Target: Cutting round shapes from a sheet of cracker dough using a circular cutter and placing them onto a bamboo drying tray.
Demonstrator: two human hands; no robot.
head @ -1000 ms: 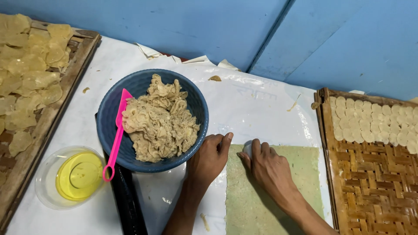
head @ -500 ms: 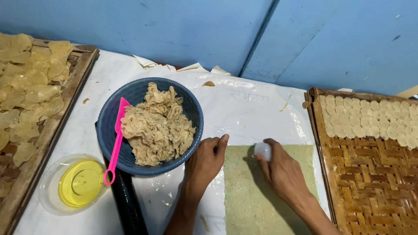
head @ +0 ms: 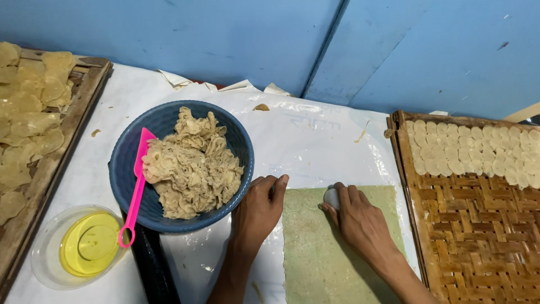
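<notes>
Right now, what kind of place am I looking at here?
Probably a small home food workshop making crackers or chips: a blue bowl of dough scraps, a rolled dough sheet under both hands, and a woven bamboo tray lined with cut rounds.

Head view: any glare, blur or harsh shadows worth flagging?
Head view: light is soft and even, with only faint shadows under the left hand and blue bowl. There is mild glare on the white plastic sheet. The right hand on the flat green sheet is sharp, with no motion blur.
</notes>
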